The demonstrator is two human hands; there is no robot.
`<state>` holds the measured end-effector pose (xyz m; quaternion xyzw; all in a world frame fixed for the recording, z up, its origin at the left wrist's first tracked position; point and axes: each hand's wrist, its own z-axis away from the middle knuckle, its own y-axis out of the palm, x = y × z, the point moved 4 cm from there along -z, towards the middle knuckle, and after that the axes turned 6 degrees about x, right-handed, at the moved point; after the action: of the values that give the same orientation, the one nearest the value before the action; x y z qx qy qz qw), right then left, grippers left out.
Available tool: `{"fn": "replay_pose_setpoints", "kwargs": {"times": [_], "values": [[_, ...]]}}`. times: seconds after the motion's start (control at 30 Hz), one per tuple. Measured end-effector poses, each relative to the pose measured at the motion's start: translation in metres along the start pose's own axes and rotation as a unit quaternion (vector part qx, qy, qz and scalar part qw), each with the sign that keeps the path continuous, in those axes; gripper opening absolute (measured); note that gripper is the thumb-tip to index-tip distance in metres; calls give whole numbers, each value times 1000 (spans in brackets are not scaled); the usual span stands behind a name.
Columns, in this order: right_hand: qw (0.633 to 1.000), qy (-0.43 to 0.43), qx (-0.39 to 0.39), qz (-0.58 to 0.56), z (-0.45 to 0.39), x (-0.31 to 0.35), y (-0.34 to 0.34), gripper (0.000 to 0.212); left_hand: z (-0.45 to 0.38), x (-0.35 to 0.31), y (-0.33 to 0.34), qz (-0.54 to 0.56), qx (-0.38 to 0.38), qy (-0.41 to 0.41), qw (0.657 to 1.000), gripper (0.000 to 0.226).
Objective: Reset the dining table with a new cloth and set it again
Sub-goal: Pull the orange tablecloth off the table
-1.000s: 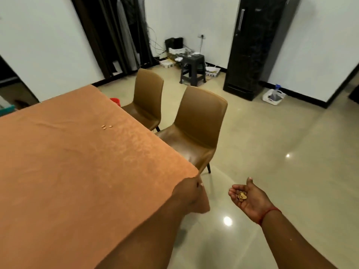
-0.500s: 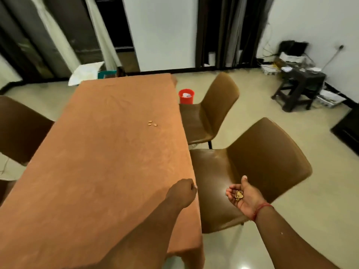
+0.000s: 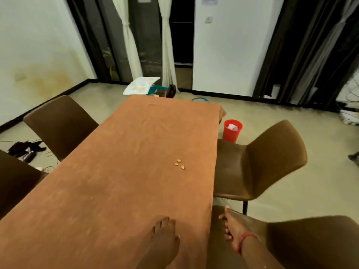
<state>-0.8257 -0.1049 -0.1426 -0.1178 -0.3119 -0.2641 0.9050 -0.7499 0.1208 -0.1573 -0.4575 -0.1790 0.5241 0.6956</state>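
Bottom centre, the left hand (image 3: 165, 234) lies flat with loose fingers on the orange tablecloth (image 3: 124, 171); the right hand (image 3: 231, 226) hovers just off the table edge, can't tell if it's holding anything. Three little seeds (image 3: 179, 164) sit mid-cloth. Brown chairs (image 3: 258, 164) either side, red bin (image 3: 232, 130) further back, curtains (image 3: 129, 39) at top.

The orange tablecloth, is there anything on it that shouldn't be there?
Yes. Three small pale crumbs or seeds lie loose on the orange tablecloth, toward its right edge, ahead of the left hand. Nothing else sits on the cloth.
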Motion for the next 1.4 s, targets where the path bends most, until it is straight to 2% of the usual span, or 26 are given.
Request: {"fn": "replay_pose_setpoints", "kwargs": {"times": [0.1, 0.17, 0.23, 0.3, 0.37, 0.6, 0.77, 0.87, 1.0, 1.07, 1.1, 1.13, 1.17, 1.2, 1.23, 1.27, 1.3, 1.33, 1.4], "values": [[990, -92, -6, 107, -61, 64, 29, 46, -28, 7, -13, -29, -7, -58, 998, 72], [956, -169, 5, 239, -109, 113, 54, 45, -54, 9, -23, -51, -11, -78, 996, 75], [901, -231, 5, 368, -134, 149, 79, 44, -72, 10, -33, -51, -13, -74, 996, 73], [825, -274, 9, 494, -165, 175, 106, 40, -100, 16, -35, -37, -18, -98, 994, 71], [756, -323, 6, 570, -184, 193, 128, 38, -116, 20, -34, -32, -39, -109, 993, 71], [575, -460, 16, 677, -232, 213, 191, 51, -136, 26, -4, -59, -58, -124, 989, 63], [524, -508, 46, 682, -225, 196, 207, 29, -132, 22, -6, -34, -27, -125, 991, 67], [500, -509, 62, 698, -218, 184, 206, 29, -131, 23, -10, -37, -9, -134, 990, 68], [497, -499, 81, 705, -211, 177, 195, 31, -130, 22, -14, -40, -5, -135, 990, 68], [521, -481, 82, 701, -208, 173, 184, 30, -130, 23, -12, -41, 2, -131, 990, 65], [575, -470, 79, 665, -206, 173, 176, 27, -130, 23, -11, -41, 6, -129, 991, 64], [668, -452, 74, 587, -204, 173, 167, 24, -130, 23, -11, -39, 6, -127, 991, 64], [782, -419, 72, 455, -203, 173, 158, 21, -129, 23, -10, -37, 4, -126, 991, 63], [885, -370, 69, 273, -204, 172, 148, 22, -129, 23, -10, -34, 5, -125, 992, 64], [951, -291, 76, 71, -207, 167, 140, 25, -128, 23, -9, -33, 8, -123, 992, 64], [968, -202, 110, -103, -208, 162, 137, 28, -128, 22, -9, -31, 12, -120, 992, 64], [954, -130, 156, -219, -208, 159, 136, 30, -127, 21, -10, -31, 15, -120, 992, 64], [936, -83, 204, -274, -207, 159, 137, 33, -127, 21, -10, -32, 17, -120, 992, 65], [916, -55, 276, -287, -207, 164, 140, 41, -128, 21, -12, -31, 13, -121, 992, 67]]}}
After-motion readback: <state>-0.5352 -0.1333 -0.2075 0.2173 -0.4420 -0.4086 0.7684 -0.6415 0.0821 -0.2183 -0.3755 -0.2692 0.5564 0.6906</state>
